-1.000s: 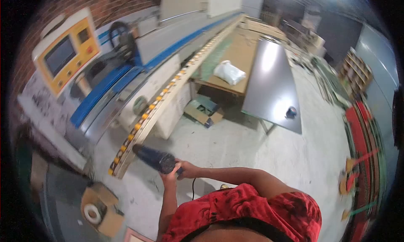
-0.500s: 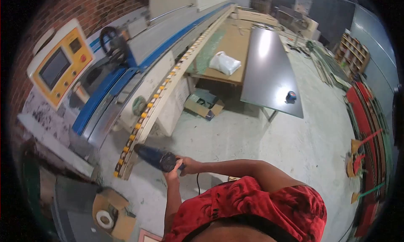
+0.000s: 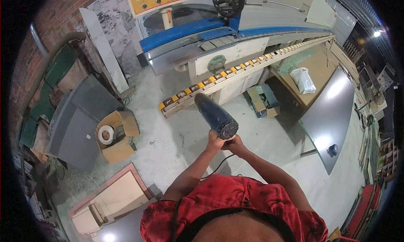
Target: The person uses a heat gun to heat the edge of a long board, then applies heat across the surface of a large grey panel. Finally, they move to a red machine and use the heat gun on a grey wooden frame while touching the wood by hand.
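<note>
A dark blue heat gun (image 3: 213,116) with a cord is held out in front of me, its round rear end towards me. Its tapered front points away, overlapping the near part of the machine's roller rail (image 3: 188,98) in this view. My left hand (image 3: 216,140) is closed around the grip below the body. Against it, my right hand (image 3: 236,145) is closed on the same grip from the other side. The heat gun's body hides part of the fingers. The black cord (image 3: 219,163) curves down from the grip towards my red shirt.
Ahead stands a long machine with a handwheel (image 3: 228,1) and a yellow control panel (image 3: 162,0). An open carton (image 3: 261,99) lies under a table bearing a white bag (image 3: 303,80). To the right is a dark panel (image 3: 326,111); at left, a carton (image 3: 119,151) with a tape roll (image 3: 105,134).
My view has swung left, and the machine and table now appear further right. Both hands keep hold of the heat gun, which now points more directly ahead at the rail.
</note>
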Available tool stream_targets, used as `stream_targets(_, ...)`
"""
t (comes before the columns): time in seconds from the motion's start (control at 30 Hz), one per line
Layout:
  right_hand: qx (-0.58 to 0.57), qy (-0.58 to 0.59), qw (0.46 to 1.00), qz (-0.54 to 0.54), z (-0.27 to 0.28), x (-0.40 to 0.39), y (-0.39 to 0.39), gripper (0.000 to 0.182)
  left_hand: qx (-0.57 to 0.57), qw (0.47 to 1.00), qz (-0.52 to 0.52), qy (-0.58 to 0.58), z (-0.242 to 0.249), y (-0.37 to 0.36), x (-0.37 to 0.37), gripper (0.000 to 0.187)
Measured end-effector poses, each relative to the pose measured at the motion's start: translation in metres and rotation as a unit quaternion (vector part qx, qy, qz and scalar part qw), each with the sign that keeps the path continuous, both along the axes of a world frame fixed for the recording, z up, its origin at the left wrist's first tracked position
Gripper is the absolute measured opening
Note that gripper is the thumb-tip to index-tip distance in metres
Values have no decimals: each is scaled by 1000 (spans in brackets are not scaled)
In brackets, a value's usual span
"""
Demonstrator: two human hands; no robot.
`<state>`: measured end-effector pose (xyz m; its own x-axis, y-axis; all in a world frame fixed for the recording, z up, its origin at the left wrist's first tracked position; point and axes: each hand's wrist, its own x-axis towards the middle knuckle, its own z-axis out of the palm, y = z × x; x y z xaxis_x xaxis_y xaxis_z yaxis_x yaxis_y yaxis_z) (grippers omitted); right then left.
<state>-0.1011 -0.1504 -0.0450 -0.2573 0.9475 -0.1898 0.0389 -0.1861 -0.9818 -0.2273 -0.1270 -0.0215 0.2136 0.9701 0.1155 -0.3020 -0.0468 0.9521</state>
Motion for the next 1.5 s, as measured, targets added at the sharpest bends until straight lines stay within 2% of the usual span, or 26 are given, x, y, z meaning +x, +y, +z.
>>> stream_targets(0.13, 34, -12, 999, -6, -9, -1, -6, 53, 8, 999, 25, 25, 11, -9, -4, 46)
stream_targets(0.23, 31, -25, 999, 3, -17, -5, -16, 50, 39, 995, 52, 75, 12, -24, -12, 36)
stream_targets(0.37, 36, -32, 998, 43, -18, -14, -25, 47, -23, 995, 84, 56, -12, -42, -19, 32)
stream_targets(0.43, 55, -65, 994, 68, -6, -24, -24, 50, 7, 989, 118, 88, -4, -49, -30, 32)
stream_targets(0.47, 70, -73, 991, 88, -1, -28, -22, 53, -26, 992, 121, -13, -36, -46, -33, 35)
stream_targets(0.5, 83, -81, 987, 107, 3, -32, -21, 56, -26, 992, 120, -12, -30, -47, -38, 35)
stream_targets(0.67, 27, -56, 992, 110, 12, -47, -17, 66, 16, 980, 119, 159, -9, -47, -56, 37)
stream_targets(0.73, 22, -50, 993, 106, 15, -46, -15, 69, 49, 983, 112, 134, -27, -45, -57, 35)
stream_targets(0.8, 227, -181, 938, 188, 26, -40, -15, 45, 74, 980, 113, 144, -61, -40, -60, 30)
stream_targets(0.83, 228, -187, 941, 167, 45, -30, -17, 45, 82, 982, 93, 141, -48, -40, -59, 30)
stream_targets(0.9, 295, -439, 824, 204, 91, -8, -24, 48, 86, 971, 145, 171, -22, -45, -61, 29)
stream_targets(0.93, 282, -429, 829, 224, 125, 8, -24, 49, 93, 972, 130, 172, -17, -47, -61, 29)
stream_targets(1.0, 178, -369, 895, 175, 202, 32, -36, 41, 16, 997, 70, -32, -11, -50, -61, 34)
stream_targets(1.03, 236, -291, 917, 134, 242, 37, -48, 38, 17, 998, 61, -29, -7, -51, -58, 34)
stream_targets(1.07, 293, -211, 928, 94, 280, 41, -63, 35, -91, 981, 11, -168, -3, -52, -52, 38)
stream_targets(1.1, 352, -161, 918, 88, 322, 41, -82, 32, -198, 932, -37, -300, -1, -52, -50, 43)
stream_targets(1.13, 469, -122, 871, 84, 350, 41, -96, 36, -155, 955, -62, -243, -33, -44, -49, 48)
stream_targets(1.17, 529, -10, 847, 43, 359, 32, -110, 33, -156, 956, -67, -239, -31, -42, -46, 48)
stream_targets(1.23, 528, 148, 802, -236, 366, 7, -166, 30, -225, 924, -127, -281, -21, -40, -33, 46)
stream_targets(1.27, 531, 145, 799, -243, 368, 9, -167, 30, -207, 931, -114, -278, -9, -44, -24, 42)
stream_targets(1.3, 540, 143, 795, -236, 353, 136, -251, 30, -206, 930, -124, -277, 4, -44, -20, 42)
stream_targets(1.33, 549, 141, 791, -228, 367, 73, -203, 29, -183, 940, -166, -234, 15, -44, -16, 50)
stream_targets(1.37, 558, 139, 788, -220, 351, 131, -266, 29, -159, 946, -206, -191, 21, -43, -10, 60)
stream_targets(1.4, 566, 137, 785, -211, 371, 88, -213, 29, -158, 945, -214, -192, 20, -41, -2, 60)
stream_targets(1.47, 580, 137, 780, -192, 363, 105, -245, 28, -143, 938, -190, -254, 16, -40, 10, 41)
stream_targets(1.5, 587, 138, 777, -182, 370, 114, -254, 27, -141, 937, -196, -253, 16, -41, 16, 41)
